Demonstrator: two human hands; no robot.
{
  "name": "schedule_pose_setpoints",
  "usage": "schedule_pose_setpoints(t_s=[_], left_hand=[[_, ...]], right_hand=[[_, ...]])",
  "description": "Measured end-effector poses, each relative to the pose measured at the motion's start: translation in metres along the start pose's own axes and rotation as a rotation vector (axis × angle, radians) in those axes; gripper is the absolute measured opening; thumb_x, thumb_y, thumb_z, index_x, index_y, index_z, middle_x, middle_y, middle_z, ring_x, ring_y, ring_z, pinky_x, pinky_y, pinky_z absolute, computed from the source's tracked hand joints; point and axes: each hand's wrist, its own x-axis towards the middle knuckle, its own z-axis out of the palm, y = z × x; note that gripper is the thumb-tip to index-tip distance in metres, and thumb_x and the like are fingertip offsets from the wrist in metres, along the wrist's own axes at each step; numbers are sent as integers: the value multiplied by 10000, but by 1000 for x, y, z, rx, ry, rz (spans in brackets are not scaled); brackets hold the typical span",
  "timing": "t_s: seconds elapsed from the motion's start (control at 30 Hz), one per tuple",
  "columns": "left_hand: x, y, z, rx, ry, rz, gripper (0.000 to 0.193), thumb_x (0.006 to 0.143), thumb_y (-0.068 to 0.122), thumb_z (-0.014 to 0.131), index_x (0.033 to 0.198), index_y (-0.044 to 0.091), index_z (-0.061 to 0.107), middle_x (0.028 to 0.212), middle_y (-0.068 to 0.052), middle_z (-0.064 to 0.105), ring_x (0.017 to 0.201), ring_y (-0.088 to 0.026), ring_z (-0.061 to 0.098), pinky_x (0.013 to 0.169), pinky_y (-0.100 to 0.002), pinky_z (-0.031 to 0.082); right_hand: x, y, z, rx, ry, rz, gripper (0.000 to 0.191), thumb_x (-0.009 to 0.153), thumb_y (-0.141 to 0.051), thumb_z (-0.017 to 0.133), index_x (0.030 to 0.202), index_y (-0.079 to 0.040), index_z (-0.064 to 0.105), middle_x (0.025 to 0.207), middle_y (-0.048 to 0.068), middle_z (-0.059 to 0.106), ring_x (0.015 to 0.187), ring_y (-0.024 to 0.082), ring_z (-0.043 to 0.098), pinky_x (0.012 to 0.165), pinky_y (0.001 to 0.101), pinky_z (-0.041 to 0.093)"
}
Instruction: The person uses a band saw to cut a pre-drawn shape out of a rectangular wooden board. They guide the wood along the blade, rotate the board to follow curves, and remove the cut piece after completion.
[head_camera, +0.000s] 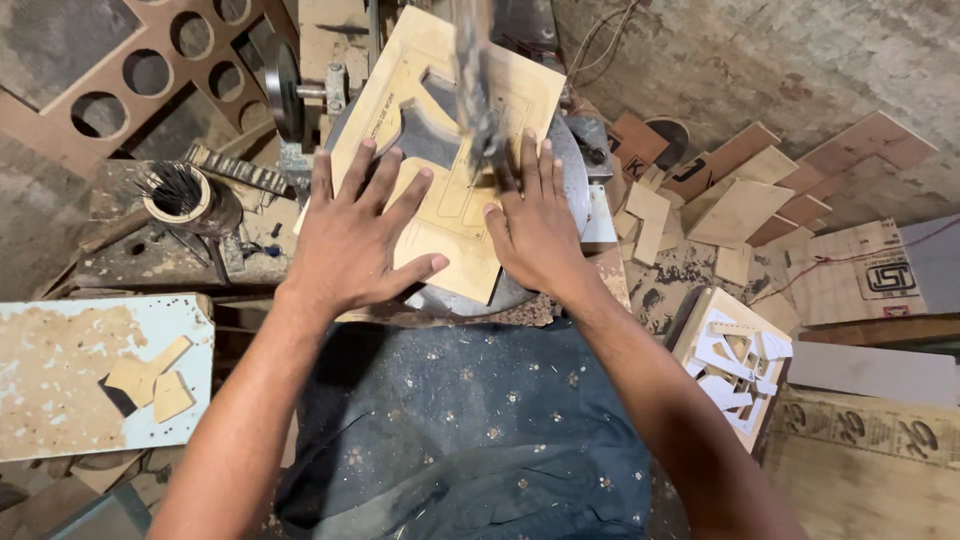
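- Left hand (355, 235): flat, palm down, fingers spread wide on the pale tan flat board with pencilled outlines and a cut-out notch (445, 150). Nothing gripped, just pressing.
- Right hand (535, 225): also flat on the same board, fingers together and pointing away from the body, fingertips just beside the blurred vertical saw blade (475, 90). Open palm, no grasp.
- Board lies on the round grey metal machine table (570, 165), tilted diagonally, near corner overhanging toward the person. Blade meets the board between the two hands, near the notch.
- Dark blue dotted cloth (470, 430) over the person's lap, below the table edge.
- Left: brown board with rows of round holes (150, 70), leaning at the top corner; round container full of thin dark rods (180, 195) on a dusty bench; light blue chipped panel (60, 370) with two small tan offcuts (155, 385) on it.
- Right: scatter of tan and reddish-brown board offcuts (740, 190) on the floor; one small brown piece carries a dark letter mark.
- Far right: flat cardboard sheet with a black-and-white square printed logo (885, 275), a red cord across it.
- Lower right: tan board with white cut shapes lying on it (735, 365); below it, cardboard with dark printed ornament (870, 430).
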Motion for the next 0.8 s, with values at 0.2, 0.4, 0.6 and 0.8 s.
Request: schedule_pose_setpoints(t_s=[0.2,0.4,0.6,0.8], left_hand=[[3,-10,-1,-4,-49,81,1073,796,974,342,1582,249,437,1608,-309,349,1515,-518,206,1149,-779,34],[3,-10,1,13,-67,84,1148,712,1021,345,1588,279,388,1606,-325,309,1507,-527,171,1142,-780,14],[1,-5,5,54,-101,44,1146,718,1028,331,1586,280,381,1595,-320,309,1528,-515,155,1145,-772,3],[-5,9,6,25,-46,-25,1143,737,1005,336,1588,245,405,1580,-348,319,1506,-526,170,1142,-778,25]], right_hand=[[2,-4,0,-4,-5,29,660,1030,-304,468,1577,48,355,1655,357,137,1529,584,117,1262,586,98],[3,-3,0,5,-11,39,643,1035,-311,461,1566,36,359,1660,371,119,1536,574,119,1268,574,92],[4,2,1,9,-4,-3,657,1052,-312,437,1582,62,329,1662,386,98,1532,572,93,1263,574,78],[9,11,1,18,-63,-2,626,1032,-297,428,1581,-1,375,1675,352,89,1553,532,56,1262,572,50]])
